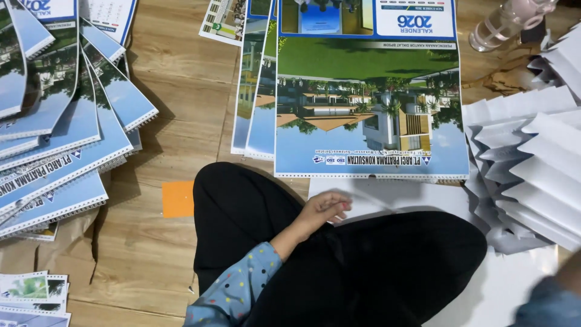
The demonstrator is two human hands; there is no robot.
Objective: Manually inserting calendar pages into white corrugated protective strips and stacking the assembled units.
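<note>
My left hand (324, 209) rests by my black-trousered knee (242, 212) with its fingers curled, touching the near corner of a white sheet (393, 197) on the floor. Whether it pinches the sheet is unclear. The arm wears a blue dotted sleeve (233, 290). Just beyond the hand lies a large printed calendar sheet (369, 103) showing a building, grass and sky, on top of a few similar sheets (254, 109). At the bottom right only a blurred blue sleeve (544, 303) of my right arm shows; the hand is out of frame.
Several spiral-bound calendars (60, 133) are fanned out at the left on the wooden floor (181, 91). A pile of folded white paper (532, 163) fills the right side. A clear plastic bottle (502, 24) lies at the top right. An orange square (178, 198) and small printed sheets (30, 293) lie near my left.
</note>
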